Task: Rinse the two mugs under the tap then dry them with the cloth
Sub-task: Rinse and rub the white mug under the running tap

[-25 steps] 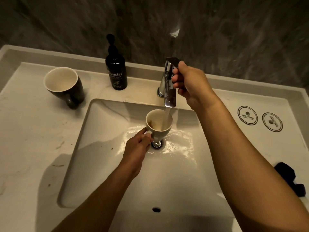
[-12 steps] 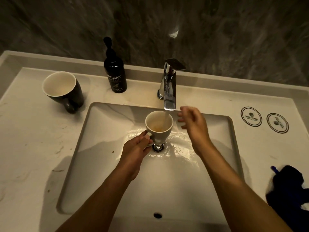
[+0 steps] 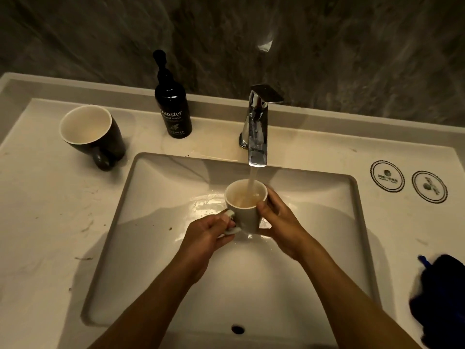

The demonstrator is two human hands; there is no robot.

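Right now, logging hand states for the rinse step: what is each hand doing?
Left hand: grips the white mug by its handle.
Right hand: curled round the same mug's side, thumb at the rim.

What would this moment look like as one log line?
step: rinsing | white mug under running tap | left hand on handle | right hand on side | dark mug waiting | cloth untouched

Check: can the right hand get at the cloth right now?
Probably not yet: the right hand holds the mug under the tap. Once it lets go, nothing blocks the way to the cloth on that side.
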